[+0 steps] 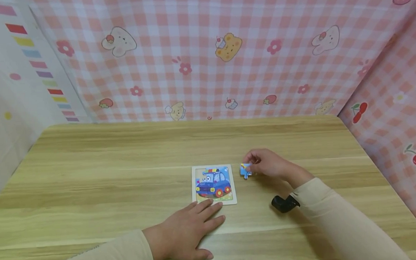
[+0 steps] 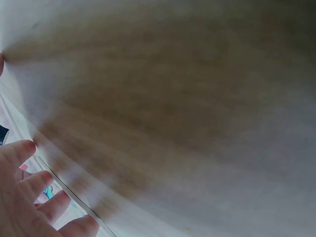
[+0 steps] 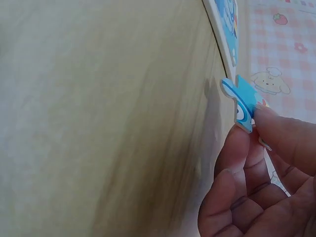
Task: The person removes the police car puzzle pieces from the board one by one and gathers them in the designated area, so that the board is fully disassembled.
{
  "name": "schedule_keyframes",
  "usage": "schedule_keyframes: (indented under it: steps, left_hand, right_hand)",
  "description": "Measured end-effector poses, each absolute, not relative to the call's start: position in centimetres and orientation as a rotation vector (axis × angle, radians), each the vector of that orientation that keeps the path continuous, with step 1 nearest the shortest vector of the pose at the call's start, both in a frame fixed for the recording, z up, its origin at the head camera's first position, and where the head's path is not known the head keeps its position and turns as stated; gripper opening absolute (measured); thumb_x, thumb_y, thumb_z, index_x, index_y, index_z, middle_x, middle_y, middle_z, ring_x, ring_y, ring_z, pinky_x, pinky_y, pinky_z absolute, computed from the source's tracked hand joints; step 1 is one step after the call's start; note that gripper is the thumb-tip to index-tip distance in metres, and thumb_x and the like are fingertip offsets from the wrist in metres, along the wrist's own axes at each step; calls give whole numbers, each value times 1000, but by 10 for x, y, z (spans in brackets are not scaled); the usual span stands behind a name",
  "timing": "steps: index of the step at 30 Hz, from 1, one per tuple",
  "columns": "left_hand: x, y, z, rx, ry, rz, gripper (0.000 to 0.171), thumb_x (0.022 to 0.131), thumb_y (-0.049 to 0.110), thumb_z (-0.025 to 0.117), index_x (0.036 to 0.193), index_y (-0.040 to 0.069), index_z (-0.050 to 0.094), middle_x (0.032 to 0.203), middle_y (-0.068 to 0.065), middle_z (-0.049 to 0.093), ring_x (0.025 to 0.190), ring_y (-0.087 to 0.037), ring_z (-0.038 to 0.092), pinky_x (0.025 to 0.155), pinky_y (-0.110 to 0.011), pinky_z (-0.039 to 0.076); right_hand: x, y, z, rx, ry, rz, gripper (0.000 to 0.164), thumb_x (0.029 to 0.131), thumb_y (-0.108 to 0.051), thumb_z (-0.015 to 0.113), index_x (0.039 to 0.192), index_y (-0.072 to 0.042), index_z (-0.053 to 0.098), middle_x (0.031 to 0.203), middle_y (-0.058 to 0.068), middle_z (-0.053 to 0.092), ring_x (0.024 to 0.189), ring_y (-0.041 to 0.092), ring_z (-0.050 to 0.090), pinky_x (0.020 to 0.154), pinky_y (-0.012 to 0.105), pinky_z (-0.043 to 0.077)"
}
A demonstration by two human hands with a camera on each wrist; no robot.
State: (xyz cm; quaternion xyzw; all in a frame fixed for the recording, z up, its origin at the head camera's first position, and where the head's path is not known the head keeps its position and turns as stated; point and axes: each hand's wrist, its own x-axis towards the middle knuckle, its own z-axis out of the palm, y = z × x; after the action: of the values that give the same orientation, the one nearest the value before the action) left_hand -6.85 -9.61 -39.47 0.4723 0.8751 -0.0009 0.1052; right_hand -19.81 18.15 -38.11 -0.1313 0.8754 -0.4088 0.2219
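Note:
A square jigsaw puzzle [image 1: 213,184] with a white border and a blue cartoon police car lies on the table. Plain beige backing shows at its upper left corner. My left hand [image 1: 188,231] lies flat with fingers spread, some fingertips over the puzzle's lower border; the left wrist view catches those fingers [image 2: 37,185] along the border's edge. To the right of the puzzle, my right hand [image 1: 268,164] pinches a light blue puzzle piece [image 1: 244,170] between thumb and fingers. Seen from the right wrist, the puzzle piece [image 3: 242,101] is held tilted, its dark blue curved lines showing.
The wood-grain table [image 1: 90,183] extends around the puzzle on all sides. Behind it hangs a pink checked cloth [image 1: 196,40] with cartoon prints, and another cloth [image 1: 401,116] hangs on the right. A black device [image 1: 284,203] sits at the right wrist.

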Motion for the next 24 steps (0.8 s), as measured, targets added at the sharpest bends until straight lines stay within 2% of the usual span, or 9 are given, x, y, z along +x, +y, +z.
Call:
schedule_keyframes:
  steps: [6,13,24]
  left_hand:
    - [-68,-96,-395,1389,2577,1,76,88,62,53,149,20,38,156,-6,29,142,-27,29,107,-46,37]
    - [-68,-96,-394,1382,2570,1,76,88,62,53,149,20,37,156,-6,30,142,-27,29,107,-46,36]
    - [-67,-96,-395,1407,2600,-9,76,87,62,54,148,19,40,155,-6,32,141,-27,31,107,-45,37]
  right_hand:
    - [-196,183,-385,-378,2435,-1109,11,90,-2,63,101,2,62,85,5,56,72,16,48,63,26,43]
    - [-192,180,-386,-437,2524,-1022,10,90,-2,63,99,1,64,90,7,59,83,19,51,72,30,44]
    - [-190,176,-391,-350,2576,-948,12,87,-6,69,97,-3,64,86,5,57,80,19,50,70,29,43]
